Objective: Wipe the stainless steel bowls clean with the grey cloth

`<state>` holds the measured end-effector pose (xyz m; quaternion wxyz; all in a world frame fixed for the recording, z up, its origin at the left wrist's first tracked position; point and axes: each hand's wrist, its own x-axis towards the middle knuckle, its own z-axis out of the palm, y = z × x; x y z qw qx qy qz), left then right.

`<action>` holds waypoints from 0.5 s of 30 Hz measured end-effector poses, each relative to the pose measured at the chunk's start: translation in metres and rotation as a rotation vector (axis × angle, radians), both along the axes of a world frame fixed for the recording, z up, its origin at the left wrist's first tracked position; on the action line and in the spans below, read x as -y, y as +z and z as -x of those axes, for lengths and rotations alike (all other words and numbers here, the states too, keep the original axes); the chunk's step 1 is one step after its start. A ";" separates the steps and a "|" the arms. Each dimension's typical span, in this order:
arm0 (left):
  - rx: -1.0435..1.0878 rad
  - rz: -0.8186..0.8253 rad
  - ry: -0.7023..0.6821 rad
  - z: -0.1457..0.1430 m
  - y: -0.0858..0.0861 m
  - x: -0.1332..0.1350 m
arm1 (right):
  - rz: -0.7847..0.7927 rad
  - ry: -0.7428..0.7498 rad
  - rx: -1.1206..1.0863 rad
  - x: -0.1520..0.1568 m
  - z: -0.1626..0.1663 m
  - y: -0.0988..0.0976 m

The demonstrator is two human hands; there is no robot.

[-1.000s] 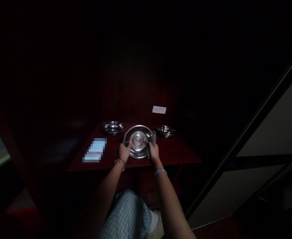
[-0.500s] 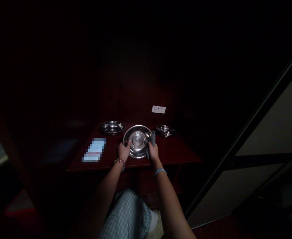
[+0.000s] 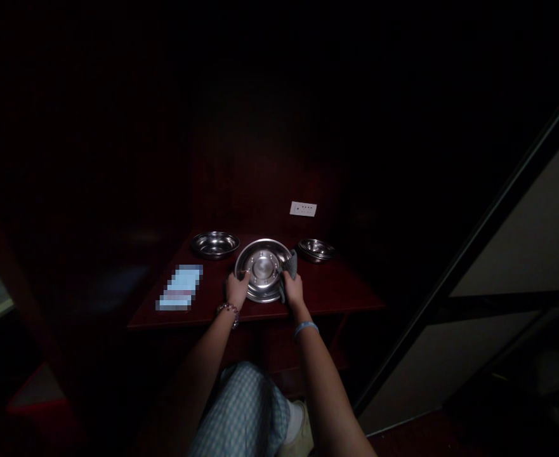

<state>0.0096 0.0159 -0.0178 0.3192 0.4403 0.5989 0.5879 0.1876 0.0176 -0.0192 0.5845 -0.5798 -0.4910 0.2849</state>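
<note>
A shiny steel bowl (image 3: 263,268) is held tilted with its inside facing me, above the front middle of a dark red desk (image 3: 327,295). My left hand (image 3: 237,289) grips its left rim, thumb over the edge. On the opposite side my right hand (image 3: 292,287) is closed on a grey cloth (image 3: 290,263), which is folded over the right rim. The fingers behind the bowl are hidden. Farther back on the left sits another steel bowl (image 3: 215,245), upright. Smaller steel bowls, seemingly nested (image 3: 316,250), stand at the back right.
A bright, pixelated flat object (image 3: 181,287) lies on the desk's left side. A white power socket (image 3: 302,209) is on the back wall. Dark panels enclose the desk, and a pale panel with a dark frame (image 3: 507,241) leans across the right. My knee (image 3: 245,406) is below the front edge.
Almost nothing differs. Both hands keep the same hold on the bowl and cloth; the whole view has shifted by only a few pixels.
</note>
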 end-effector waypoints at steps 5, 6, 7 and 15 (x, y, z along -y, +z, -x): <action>0.019 0.002 -0.007 0.000 -0.001 -0.001 | -0.003 -0.011 -0.024 0.001 0.001 0.002; 0.022 0.007 -0.008 0.000 -0.001 -0.001 | 0.001 -0.014 -0.029 0.001 0.001 0.002; 0.022 0.013 -0.006 0.000 -0.001 -0.001 | 0.005 -0.016 -0.032 0.002 0.002 0.003; -0.016 0.017 0.003 0.000 0.000 0.001 | 0.006 -0.016 -0.037 0.002 0.002 0.002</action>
